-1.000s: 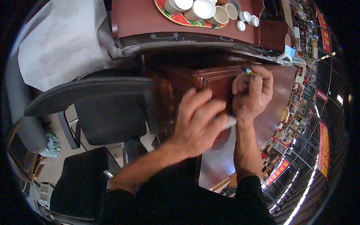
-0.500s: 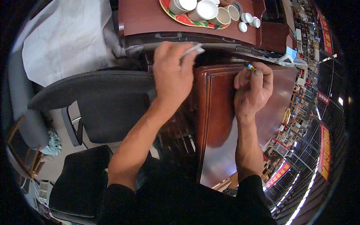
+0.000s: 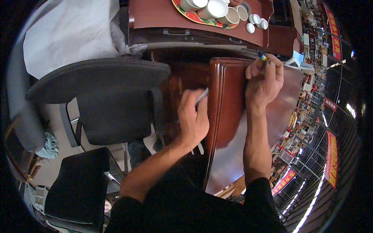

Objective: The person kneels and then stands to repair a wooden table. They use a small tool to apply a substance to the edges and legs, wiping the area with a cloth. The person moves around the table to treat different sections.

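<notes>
My left hand (image 3: 193, 120) is closed on a small whitish folded piece (image 3: 202, 95), perhaps paper or cloth. It hovers beside the moulded left edge of a glossy red-brown wooden panel (image 3: 233, 105). Over the far part of that panel, my right hand (image 3: 266, 83) has its fingers curled round a slim marker-like stick (image 3: 264, 57), dark at the tip with yellow and blue on the barrel. Most of the stick is hidden by the fingers. Whether the right hand rests on the wood I cannot tell.
Ahead, a brown desk (image 3: 155, 17) bears a patterned tray (image 3: 186, 15) with several cups, plus small white cups (image 3: 254, 19). Black office chairs (image 3: 112, 112) stand left, below a pale cloth (image 3: 72, 39). Shelves of goods (image 3: 307, 105) and red banners (image 3: 332, 155) lie off to the right.
My left hand has come nearer and a little right, from the desk's front edge to the panel's left edge, still holding the whitish piece. My right hand has barely moved, still gripping the stick.
</notes>
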A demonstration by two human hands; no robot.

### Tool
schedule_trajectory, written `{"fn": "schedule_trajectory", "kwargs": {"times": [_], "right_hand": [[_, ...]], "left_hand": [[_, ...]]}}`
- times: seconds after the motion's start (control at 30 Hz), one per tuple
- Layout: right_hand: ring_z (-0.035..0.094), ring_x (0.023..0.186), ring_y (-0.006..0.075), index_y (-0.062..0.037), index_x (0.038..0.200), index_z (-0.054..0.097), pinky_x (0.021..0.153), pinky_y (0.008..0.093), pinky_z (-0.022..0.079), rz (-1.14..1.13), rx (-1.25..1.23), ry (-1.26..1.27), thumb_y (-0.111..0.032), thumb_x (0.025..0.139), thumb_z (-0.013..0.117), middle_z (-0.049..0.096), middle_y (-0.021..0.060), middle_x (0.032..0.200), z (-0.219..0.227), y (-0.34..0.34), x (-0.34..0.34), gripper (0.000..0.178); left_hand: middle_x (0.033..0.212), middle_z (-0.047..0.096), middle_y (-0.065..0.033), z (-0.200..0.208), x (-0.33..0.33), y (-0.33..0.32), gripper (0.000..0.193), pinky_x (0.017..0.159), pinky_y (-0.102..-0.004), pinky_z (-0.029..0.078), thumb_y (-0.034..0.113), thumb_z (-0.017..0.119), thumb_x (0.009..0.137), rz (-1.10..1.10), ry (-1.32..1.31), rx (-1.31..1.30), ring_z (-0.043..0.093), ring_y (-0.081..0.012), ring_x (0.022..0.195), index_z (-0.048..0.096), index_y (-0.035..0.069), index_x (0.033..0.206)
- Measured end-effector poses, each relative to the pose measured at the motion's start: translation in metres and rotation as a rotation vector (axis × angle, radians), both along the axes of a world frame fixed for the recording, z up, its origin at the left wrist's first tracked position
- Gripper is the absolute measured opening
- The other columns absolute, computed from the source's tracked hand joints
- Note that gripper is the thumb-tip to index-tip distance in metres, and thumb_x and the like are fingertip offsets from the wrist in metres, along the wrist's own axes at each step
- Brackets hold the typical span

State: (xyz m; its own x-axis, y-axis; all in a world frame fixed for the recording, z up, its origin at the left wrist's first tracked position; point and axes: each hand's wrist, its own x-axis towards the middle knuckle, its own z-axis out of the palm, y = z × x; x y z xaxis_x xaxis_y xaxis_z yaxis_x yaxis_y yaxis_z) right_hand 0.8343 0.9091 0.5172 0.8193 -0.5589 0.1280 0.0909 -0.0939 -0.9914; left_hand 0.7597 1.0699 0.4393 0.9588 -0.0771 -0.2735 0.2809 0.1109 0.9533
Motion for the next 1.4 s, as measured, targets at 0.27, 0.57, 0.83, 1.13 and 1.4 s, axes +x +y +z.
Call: {"fn": "schedule_trajectory", "kwargs": {"times": [0.27,0.57,0.83,1.13,1.4], "right_hand": [[0.053,0.061,0.0161,0.0035,0.111,0.058,0.054,0.0333,0.049,-0.037,-0.049,-0.084,-0.009,0.100,0.056,0.057,0.0093,0.077,-0.003,-0.005,-0.015,0.017],[0.056,0.061,0.0150,0.0039,0.115,0.059,0.055,0.0318,0.049,-0.130,0.060,-0.008,-0.007,0.098,0.055,0.060,0.0095,0.079,-0.003,0.036,-0.215,0.020],[0.057,0.062,0.0132,0.0033,0.113,0.059,0.058,0.0283,0.049,-0.141,-0.122,0.086,-0.011,0.101,0.055,0.060,0.0070,0.075,-0.003,0.053,-0.366,0.019],[0.054,0.064,0.0106,0.0041,0.117,0.061,0.059,0.0255,0.046,-0.180,-0.485,0.230,-0.015,0.102,0.057,0.060,0.0062,0.087,0.001,0.062,-0.384,0.025],[0.051,0.064,0.0082,0.0038,0.119,0.061,0.058,0.0234,0.043,-0.198,-0.670,0.265,-0.020,0.102,0.058,0.061,0.0049,0.091,-0.007,0.067,-0.386,0.029]], "left_hand": [[0.101,0.068,-0.0151,-0.001,-0.122,0.022,0.020,0.083,-0.0377,0.051,0.016,0.063,0.100,-0.101,0.247,-0.064,0.066,-0.0268,0.092,0.065,0.000,0.111],[0.092,0.067,-0.0047,-0.007,-0.172,0.073,0.025,0.068,-0.0310,0.050,0.025,0.058,0.104,0.127,0.411,-0.152,0.061,-0.0117,0.074,0.064,0.002,0.110],[0.091,0.066,-0.0089,0.025,-0.311,0.035,0.030,0.080,-0.0354,0.046,0.027,0.052,0.107,0.126,0.249,-0.071,0.057,-0.0169,0.085,0.064,0.000,0.107],[0.086,0.066,-0.0091,0.014,-0.373,0.068,0.030,0.064,-0.0331,0.050,0.027,0.051,0.106,0.037,0.549,-0.235,0.060,-0.0153,0.069,0.063,-0.001,0.104],[0.097,0.067,-0.0064,-0.046,-0.323,0.107,0.023,0.060,-0.0271,0.051,0.021,0.052,0.107,-0.038,0.606,-0.521,0.063,-0.0110,0.074,0.060,0.004,0.120]]}}
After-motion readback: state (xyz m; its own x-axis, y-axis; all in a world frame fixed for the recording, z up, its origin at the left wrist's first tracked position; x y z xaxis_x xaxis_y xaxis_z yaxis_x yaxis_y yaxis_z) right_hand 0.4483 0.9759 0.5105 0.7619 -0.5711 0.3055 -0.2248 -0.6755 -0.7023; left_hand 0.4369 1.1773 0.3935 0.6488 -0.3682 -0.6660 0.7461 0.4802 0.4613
